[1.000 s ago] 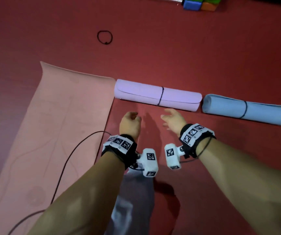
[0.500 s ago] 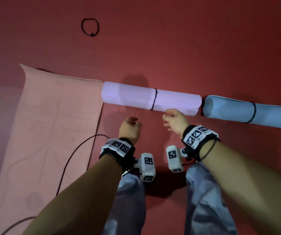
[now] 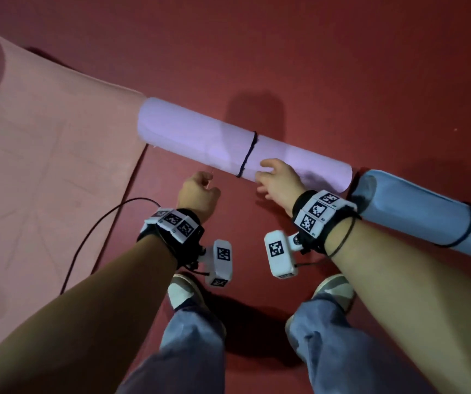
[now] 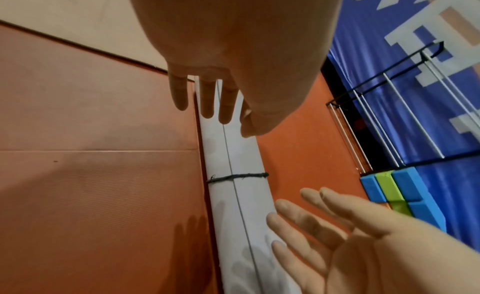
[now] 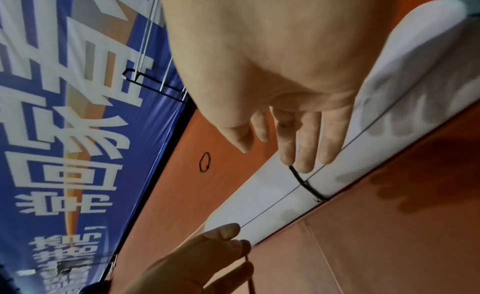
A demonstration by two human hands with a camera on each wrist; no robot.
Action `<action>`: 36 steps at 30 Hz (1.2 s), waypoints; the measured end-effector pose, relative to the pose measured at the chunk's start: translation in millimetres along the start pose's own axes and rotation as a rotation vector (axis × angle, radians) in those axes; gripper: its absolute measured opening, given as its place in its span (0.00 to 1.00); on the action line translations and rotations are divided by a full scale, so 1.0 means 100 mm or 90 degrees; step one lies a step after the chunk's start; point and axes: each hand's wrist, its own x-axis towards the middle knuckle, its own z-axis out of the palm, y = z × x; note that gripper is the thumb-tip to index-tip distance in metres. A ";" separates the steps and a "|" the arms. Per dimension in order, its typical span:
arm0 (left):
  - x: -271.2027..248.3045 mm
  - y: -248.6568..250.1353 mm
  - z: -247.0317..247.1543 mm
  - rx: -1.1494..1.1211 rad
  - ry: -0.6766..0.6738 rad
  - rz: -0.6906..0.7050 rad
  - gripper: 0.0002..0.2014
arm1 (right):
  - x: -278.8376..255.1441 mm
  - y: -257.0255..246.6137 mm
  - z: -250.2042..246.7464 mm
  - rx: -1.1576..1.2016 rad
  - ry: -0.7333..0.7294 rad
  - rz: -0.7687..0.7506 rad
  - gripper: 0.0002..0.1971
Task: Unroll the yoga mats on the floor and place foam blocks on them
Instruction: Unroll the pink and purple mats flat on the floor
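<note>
Right hand (image 3: 278,180), fingers loose and apart, rests on your lilac rolled mat (image 3: 200,139) just right of its black tie (image 3: 247,153); roll lies crosswise ahead, left hand (image 3: 198,194) empty, short of it.

Dim, seemingly overhead light — warped edges

The blue banner (image 5: 78,134) carries large white Chinese characters, seen sideways and cropped so none reads with certainty, while the wrist bands (image 3: 318,209) bear only black-and-white square marker codes.
</note>
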 end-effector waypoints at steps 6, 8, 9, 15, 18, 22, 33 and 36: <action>0.82 -0.23 0.46 0.231 0.029 0.184 0.33 | 0.87 0.23 0.14 -0.145 0.071 -0.078 0.18; 1.10 -0.26 0.53 0.301 0.083 0.296 0.35 | 1.14 0.25 0.19 -0.207 0.113 -0.128 0.17; 1.24 -0.25 0.55 0.321 0.105 0.347 0.35 | 1.25 0.25 0.18 -0.252 0.140 -0.151 0.17; 1.94 0.03 0.64 0.562 0.016 0.425 0.52 | 1.76 0.02 0.10 -0.503 0.222 -0.185 0.25; 2.09 0.15 0.65 0.666 -0.009 0.416 0.63 | 1.94 -0.17 0.02 -0.582 0.176 -0.138 0.31; 2.20 0.20 0.68 0.727 0.071 0.440 0.70 | 2.05 -0.32 -0.03 -0.590 0.116 -0.100 0.27; 2.06 -0.04 0.70 0.745 0.124 0.522 0.68 | 1.82 -0.21 0.11 -0.593 0.118 -0.097 0.14; 2.04 -0.04 0.68 0.725 0.126 0.542 0.69 | 1.77 -0.12 0.11 -0.546 0.172 -0.126 0.16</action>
